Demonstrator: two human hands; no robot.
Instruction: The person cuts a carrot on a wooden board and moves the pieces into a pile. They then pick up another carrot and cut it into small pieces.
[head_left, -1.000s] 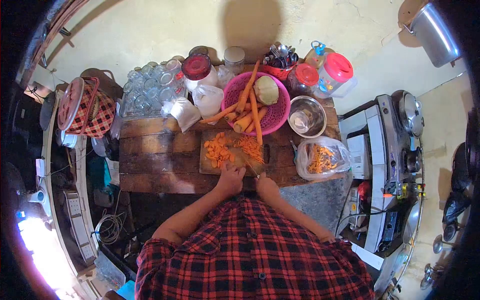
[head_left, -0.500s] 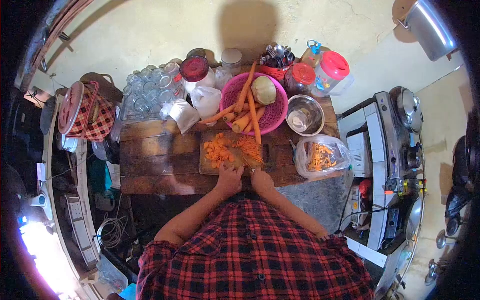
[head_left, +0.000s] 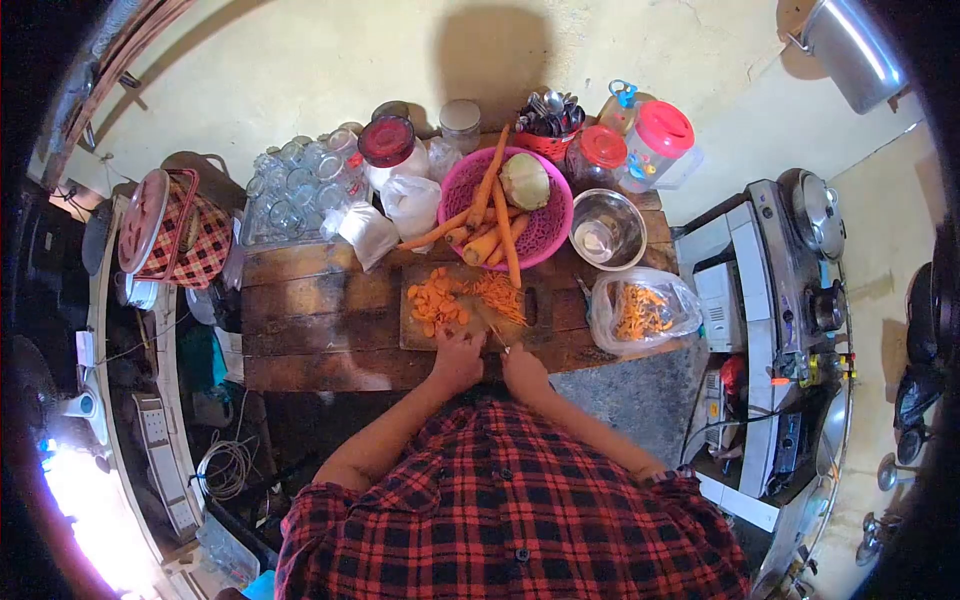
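Observation:
A wooden cutting board (head_left: 412, 333) lies near the front edge of the table. On its left side is a pile of orange carrot slices (head_left: 436, 298), and right of them a heap of thin carrot strips (head_left: 497, 293). My left hand (head_left: 459, 362) is closed, its bent fingertips pressed down on carrot slices at the board's front. In my right hand (head_left: 525, 372) is the handle of a knife (head_left: 497, 331), whose blade points forward and left over the board, close beside my left fingers. The exact contact between blade and carrot is too small to make out.
A pink basket (head_left: 448, 208) holds whole carrots and a pale round vegetable behind the board. To the right are a steel bowl (head_left: 640, 232) and a plastic bag (head_left: 684, 318) with carrot pieces. Glasses (head_left: 300, 185) and lidded jars (head_left: 388, 145) stand along the back. A stove (head_left: 775, 240) is at right.
Both hands stay at the board in nearly the same place, with the knife shifted only slightly. The whole view has moved a little.

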